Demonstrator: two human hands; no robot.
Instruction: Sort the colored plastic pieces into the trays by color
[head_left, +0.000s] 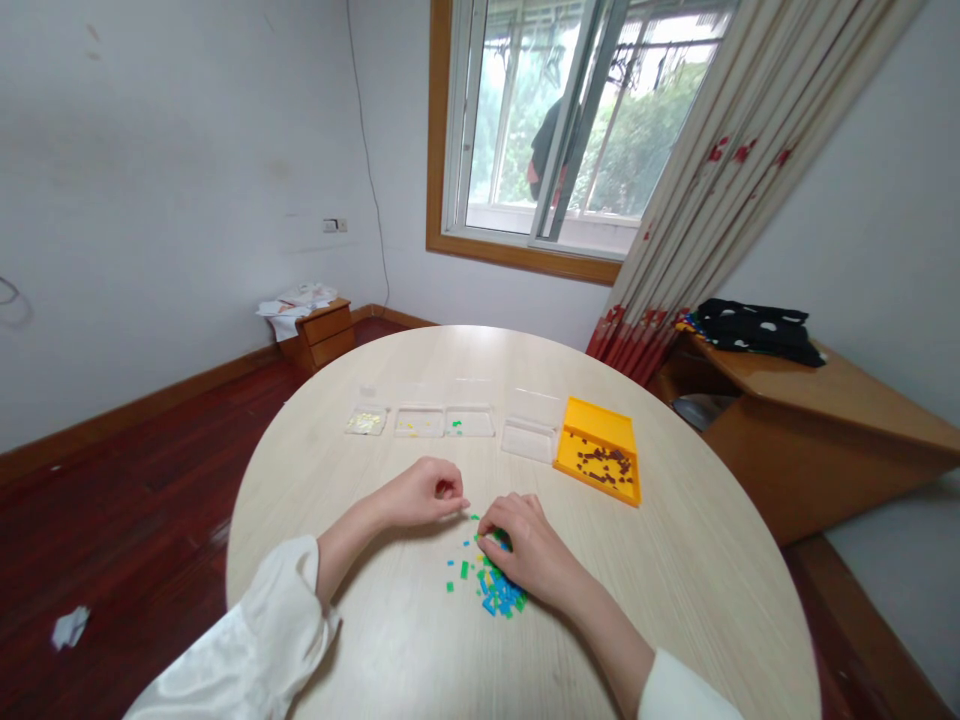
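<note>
A loose pile of small blue, green and yellow plastic pieces lies on the round table, with a few strays to its left. My right hand is over the upper part of the pile, thumb and forefinger tips close together at its left edge; whatever is between them is too small to make out. Left of and a little beyond the pile, my left hand hovers near the tabletop. Its fingers are curled with the tips pinched, and I cannot see what they hold. A green bit shows between the two hands.
Along the far side stand open clear boxes: one with pale pieces, one with a few yellow bits, one with green bits, and another clear box. Beside them an open orange case holds dark brown pieces. The round table has a curved edge.
</note>
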